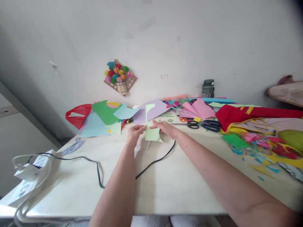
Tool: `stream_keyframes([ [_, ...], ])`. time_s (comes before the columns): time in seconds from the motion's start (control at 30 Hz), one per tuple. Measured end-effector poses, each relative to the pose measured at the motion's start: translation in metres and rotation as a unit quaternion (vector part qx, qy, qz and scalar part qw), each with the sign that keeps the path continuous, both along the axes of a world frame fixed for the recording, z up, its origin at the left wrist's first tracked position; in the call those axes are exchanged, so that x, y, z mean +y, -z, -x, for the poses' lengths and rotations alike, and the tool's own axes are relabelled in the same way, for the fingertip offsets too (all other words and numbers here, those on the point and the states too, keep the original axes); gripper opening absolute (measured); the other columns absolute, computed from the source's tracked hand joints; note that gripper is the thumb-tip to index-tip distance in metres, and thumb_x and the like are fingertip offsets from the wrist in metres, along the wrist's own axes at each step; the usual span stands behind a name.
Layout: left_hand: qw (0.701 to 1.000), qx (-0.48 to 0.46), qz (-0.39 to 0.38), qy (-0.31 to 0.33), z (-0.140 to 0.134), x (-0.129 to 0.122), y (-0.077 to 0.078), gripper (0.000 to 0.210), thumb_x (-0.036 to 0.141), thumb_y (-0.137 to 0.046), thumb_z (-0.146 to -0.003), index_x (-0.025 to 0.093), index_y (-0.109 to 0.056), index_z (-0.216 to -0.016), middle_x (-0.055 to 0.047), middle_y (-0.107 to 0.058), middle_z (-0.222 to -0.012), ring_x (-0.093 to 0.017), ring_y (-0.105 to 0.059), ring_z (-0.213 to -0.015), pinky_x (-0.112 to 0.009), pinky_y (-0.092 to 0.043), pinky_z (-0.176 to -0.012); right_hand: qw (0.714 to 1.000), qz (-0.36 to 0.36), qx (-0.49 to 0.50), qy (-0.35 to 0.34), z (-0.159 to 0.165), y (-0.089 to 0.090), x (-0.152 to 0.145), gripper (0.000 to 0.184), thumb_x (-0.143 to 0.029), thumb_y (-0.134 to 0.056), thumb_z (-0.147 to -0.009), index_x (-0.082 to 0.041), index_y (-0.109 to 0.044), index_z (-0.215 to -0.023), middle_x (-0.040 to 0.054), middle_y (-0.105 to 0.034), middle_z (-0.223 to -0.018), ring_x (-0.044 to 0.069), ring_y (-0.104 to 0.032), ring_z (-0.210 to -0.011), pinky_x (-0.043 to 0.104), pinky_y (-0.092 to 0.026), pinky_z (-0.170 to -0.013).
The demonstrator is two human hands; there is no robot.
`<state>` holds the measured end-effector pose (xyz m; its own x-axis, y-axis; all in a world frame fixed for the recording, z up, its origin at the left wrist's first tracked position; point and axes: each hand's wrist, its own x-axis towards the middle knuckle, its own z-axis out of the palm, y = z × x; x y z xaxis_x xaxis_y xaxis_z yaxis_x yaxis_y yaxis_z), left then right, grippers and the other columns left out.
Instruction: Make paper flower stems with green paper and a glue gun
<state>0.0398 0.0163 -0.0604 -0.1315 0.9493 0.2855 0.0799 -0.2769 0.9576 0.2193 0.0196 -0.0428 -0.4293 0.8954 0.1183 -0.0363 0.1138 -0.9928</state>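
Note:
A pale green sheet of paper (153, 135) with a narrow strip rising from its left side is held up above the table, between both hands. My left hand (135, 132) pinches its left edge, fingers closed. From the right, my right hand (165, 128) grips the same paper with thumb and fingers. Behind the hands lies a large lilac sheet (155, 111). A pair of black-handled scissors (193, 125) rests to the right of my right hand, with dark blue-handled scissors (211, 125) beside it.
Coloured sheets, including a green one (106, 113), line the back left. A red cloth (246, 115) and paper scraps (262, 142) cover the right. A black cable (153, 162) crosses beneath my arms from a power strip (35, 176). A bottle (208, 88) stands against the wall.

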Motion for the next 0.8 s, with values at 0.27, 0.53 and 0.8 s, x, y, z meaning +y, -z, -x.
stream_keyframes([
  [0.27, 0.990, 0.135, -0.012, -0.039, 0.003, 0.005, 0.006, 0.029, 0.042, -0.063, -0.058, 0.015, -0.064, -0.065, -0.002, -0.060, -0.057, -0.011, -0.052, -0.054, -0.023, -0.038, -0.054, 0.998, -0.012, -0.059, 0.002, 0.001, 0.002, 0.002, 0.063, -0.064, -0.044, -0.068, -0.009, -0.065, -0.090, 0.0081, -0.065, -0.071, 0.015, -0.056, -0.063, 0.032, -0.042, -0.068],
  [0.53, 0.908, 0.392, -0.033, -0.146, -0.001, -0.001, -0.001, 0.023, 0.041, -0.054, -0.068, 0.020, -0.060, -0.064, -0.001, -0.062, -0.062, -0.015, -0.054, -0.060, -0.024, -0.034, -0.054, 0.999, -0.011, -0.047, -0.016, 0.002, 0.008, 0.005, 0.065, -0.063, -0.044, -0.069, -0.007, -0.063, -0.097, 0.0101, -0.065, -0.075, 0.014, -0.056, -0.061, 0.028, -0.043, -0.061],
  [0.8, 0.814, 0.539, -0.116, -0.181, -0.010, -0.007, -0.003, 0.018, 0.033, -0.039, -0.080, 0.020, -0.051, -0.075, -0.006, -0.059, -0.071, -0.018, -0.055, -0.067, -0.026, -0.031, -0.056, 0.999, -0.020, -0.033, 0.013, 0.001, 0.010, 0.006, 0.061, -0.062, -0.046, -0.069, -0.008, -0.065, -0.092, 0.0107, -0.064, -0.084, 0.009, -0.049, -0.052, 0.022, -0.039, -0.048],
])
